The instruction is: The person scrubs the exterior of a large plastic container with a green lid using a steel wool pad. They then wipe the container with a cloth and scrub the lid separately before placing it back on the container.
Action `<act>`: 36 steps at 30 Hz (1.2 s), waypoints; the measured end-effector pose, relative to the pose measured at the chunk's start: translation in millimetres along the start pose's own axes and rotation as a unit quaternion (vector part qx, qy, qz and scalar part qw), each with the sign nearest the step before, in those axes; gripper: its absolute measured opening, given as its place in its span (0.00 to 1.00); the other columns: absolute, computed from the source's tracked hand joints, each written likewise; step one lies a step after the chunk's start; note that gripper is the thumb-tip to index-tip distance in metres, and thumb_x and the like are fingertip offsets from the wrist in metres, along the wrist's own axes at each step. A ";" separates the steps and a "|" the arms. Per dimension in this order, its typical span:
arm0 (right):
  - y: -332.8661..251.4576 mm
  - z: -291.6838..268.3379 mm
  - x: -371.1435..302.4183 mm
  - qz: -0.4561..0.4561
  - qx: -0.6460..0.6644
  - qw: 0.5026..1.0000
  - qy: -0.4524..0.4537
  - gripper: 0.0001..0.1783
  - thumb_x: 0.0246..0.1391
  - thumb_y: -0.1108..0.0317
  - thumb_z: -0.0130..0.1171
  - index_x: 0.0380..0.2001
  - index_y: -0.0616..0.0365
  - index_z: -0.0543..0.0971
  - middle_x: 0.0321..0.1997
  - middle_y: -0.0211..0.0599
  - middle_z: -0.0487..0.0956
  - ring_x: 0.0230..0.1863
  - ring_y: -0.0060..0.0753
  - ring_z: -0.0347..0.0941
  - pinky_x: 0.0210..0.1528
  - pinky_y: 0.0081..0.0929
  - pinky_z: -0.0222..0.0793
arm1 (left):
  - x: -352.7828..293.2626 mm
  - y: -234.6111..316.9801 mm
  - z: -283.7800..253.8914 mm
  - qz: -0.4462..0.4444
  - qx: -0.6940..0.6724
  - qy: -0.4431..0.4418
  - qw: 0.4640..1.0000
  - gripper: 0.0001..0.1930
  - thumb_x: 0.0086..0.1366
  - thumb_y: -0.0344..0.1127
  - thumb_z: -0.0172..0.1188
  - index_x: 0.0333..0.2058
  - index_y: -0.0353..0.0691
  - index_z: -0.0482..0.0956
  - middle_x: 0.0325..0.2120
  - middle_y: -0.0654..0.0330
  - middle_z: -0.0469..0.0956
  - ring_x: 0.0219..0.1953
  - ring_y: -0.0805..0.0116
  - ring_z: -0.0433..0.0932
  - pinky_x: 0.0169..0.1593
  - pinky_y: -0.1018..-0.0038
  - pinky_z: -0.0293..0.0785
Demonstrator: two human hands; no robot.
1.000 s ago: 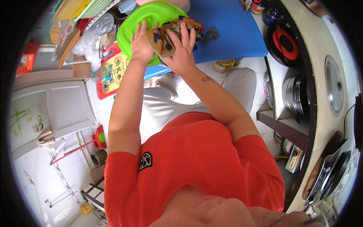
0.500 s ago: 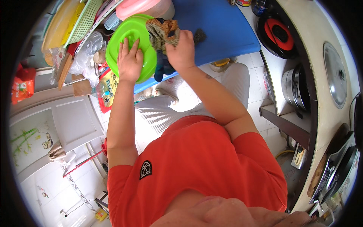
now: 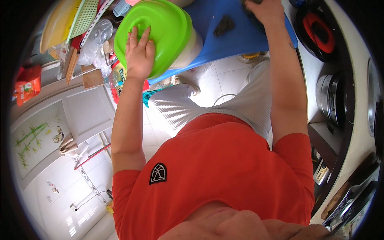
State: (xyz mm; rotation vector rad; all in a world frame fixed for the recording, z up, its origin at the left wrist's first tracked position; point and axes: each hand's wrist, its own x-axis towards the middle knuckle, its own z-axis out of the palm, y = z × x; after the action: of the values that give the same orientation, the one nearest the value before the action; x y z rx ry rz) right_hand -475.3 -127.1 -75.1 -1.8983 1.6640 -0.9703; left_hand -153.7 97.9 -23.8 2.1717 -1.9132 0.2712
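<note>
My left hand (image 3: 140, 54) rests flat with fingers spread on a bright green plastic lid (image 3: 166, 36). The lid covers a pale, translucent container (image 3: 191, 50), which stands on a blue table (image 3: 230, 46). Out at the table's far right, my right hand (image 3: 267, 11) is pressed down on a cloth (image 3: 251, 13). Only a dark, blurred edge of the cloth shows beside my fingers, and the top of the picture cuts it off. Between my hands a dark, fuzzy clump (image 3: 224, 26) lies on the table.
At the left, a pale green basket (image 3: 83, 21), clear plastic bags (image 3: 96, 42) and boards crowd together. A counter with a black-and-red round pan (image 3: 318, 34) runs along the right, with metal pots (image 3: 330, 98) on the shelf below. A glass jar (image 3: 249, 58) sits under the table.
My right hand has swept right and away from the container, taking the cloth along. The green lid and container appear larger and turned, with my left hand still on top.
</note>
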 end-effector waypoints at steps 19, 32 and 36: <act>-3.5 146.1 -98.9 0.046 0.255 0.945 -0.198 0.19 0.51 0.62 0.67 0.46 0.58 0.82 0.43 0.49 0.80 0.38 0.46 0.80 0.44 0.38 0.76 | 15.8 4.1 -15.9 0.038 0.098 -0.041 0.994 0.22 0.70 0.46 0.48 0.59 0.48 0.74 0.65 0.43 0.61 0.65 0.40 0.59 0.68 0.52 0.54; -35.4 212.8 -128.3 0.162 0.348 0.920 -0.080 0.12 0.51 0.71 0.67 0.41 0.56 0.85 0.38 0.47 0.79 0.39 0.46 0.78 0.42 0.33 0.74 | 26.2 13.5 -6.3 0.101 0.014 0.002 0.995 0.21 0.69 0.41 0.52 0.55 0.34 0.73 0.59 0.45 0.70 0.63 0.41 0.63 0.66 0.53 0.58; -70.7 176.7 -137.4 0.058 0.389 0.919 -0.019 0.12 0.57 0.69 0.63 0.43 0.59 0.85 0.36 0.46 0.83 0.31 0.39 0.80 0.35 0.31 0.74 | 21.6 8.9 -6.3 0.102 0.016 0.015 0.995 0.20 0.69 0.39 0.51 0.54 0.32 0.73 0.57 0.44 0.72 0.63 0.39 0.64 0.66 0.53 0.58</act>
State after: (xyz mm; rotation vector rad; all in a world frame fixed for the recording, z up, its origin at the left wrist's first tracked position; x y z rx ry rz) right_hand -301.5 -1.9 -171.2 -1.2528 1.0935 -1.2818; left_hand -159.7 78.2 -11.0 1.9791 -2.1289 0.3701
